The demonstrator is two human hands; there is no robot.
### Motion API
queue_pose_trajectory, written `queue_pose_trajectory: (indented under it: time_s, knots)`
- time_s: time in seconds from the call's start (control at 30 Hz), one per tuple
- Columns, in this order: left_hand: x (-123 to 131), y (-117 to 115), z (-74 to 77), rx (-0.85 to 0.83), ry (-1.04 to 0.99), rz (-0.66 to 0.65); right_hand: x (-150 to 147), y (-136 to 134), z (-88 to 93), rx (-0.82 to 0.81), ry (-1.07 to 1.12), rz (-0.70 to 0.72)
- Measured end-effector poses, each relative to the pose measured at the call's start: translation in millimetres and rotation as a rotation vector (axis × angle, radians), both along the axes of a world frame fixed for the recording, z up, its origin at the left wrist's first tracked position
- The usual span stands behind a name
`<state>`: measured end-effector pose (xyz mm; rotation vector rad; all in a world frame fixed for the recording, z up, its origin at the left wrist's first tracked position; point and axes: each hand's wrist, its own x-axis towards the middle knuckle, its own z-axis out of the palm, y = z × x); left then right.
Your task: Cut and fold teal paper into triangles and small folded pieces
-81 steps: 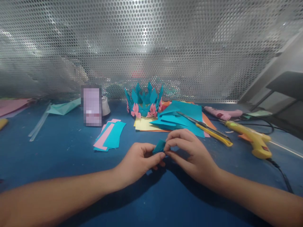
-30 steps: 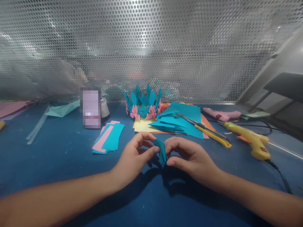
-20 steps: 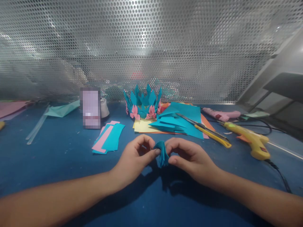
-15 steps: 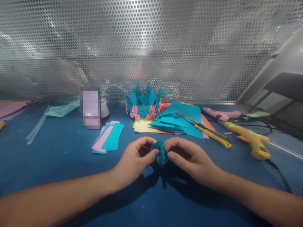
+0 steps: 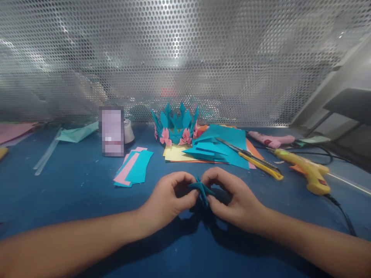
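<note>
Between my two hands is a small folded piece of blue paper [image 5: 201, 187] with pointed flaps spreading from its middle. My left hand [image 5: 174, 193] pinches its left side between thumb and fingers. On the opposite side, the thumb and fingertips of my right hand [image 5: 232, 193] close on it. Fingers hide part of the folds. Beyond my hands stands a blue paper crown [image 5: 175, 123] with tall points and pink paper bows around its base. Left of my hands lie cut strips of blue and pink paper [image 5: 135, 168].
Right of the crown, a yellow utility knife [image 5: 257, 164] lies on blue paper sheets [image 5: 214, 143]. A yellow glue gun [image 5: 310, 172] and a pink glue gun [image 5: 271, 139] rest farther right, with cords. Clear glue sticks [image 5: 48, 150] and a blurred upright box [image 5: 112, 131] are left. Perforated metal panel [image 5: 174, 58] behind.
The folded blue paper has turned in my fingers; its pointed flaps now spread sideways like a star. Both hands keep their pinch and have shifted only slightly.
</note>
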<state>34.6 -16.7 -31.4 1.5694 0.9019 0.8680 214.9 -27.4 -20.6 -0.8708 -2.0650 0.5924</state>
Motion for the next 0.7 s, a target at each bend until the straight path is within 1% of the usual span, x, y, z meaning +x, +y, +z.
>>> queue_pose_trajectory:
  time_s: [0.13,0.33,0.47,0.57,0.7]
  knots:
    - [-0.9,-0.5,0.4,0.020,0.009,0.001,-0.3,-0.6,0.2,-0.013,-0.018,-0.016]
    - [-1.8,-2.0,3.3,0.110,-0.005,0.019,-0.5,-0.4,-1.0,-0.051,-0.020,-0.023]
    - [-1.6,-2.5,5.4,0.055,-0.041,0.011,-0.3,2.2,-2.8,-0.077,0.023,-0.052]
    - [-2.4,-2.3,4.9,0.033,-0.080,-0.022,0.2,2.4,-3.2,-0.085,0.047,-0.065]
    - [-3.0,-1.9,2.8,0.141,-0.043,0.002,1.1,1.6,-3.2,-0.083,0.065,-0.060]
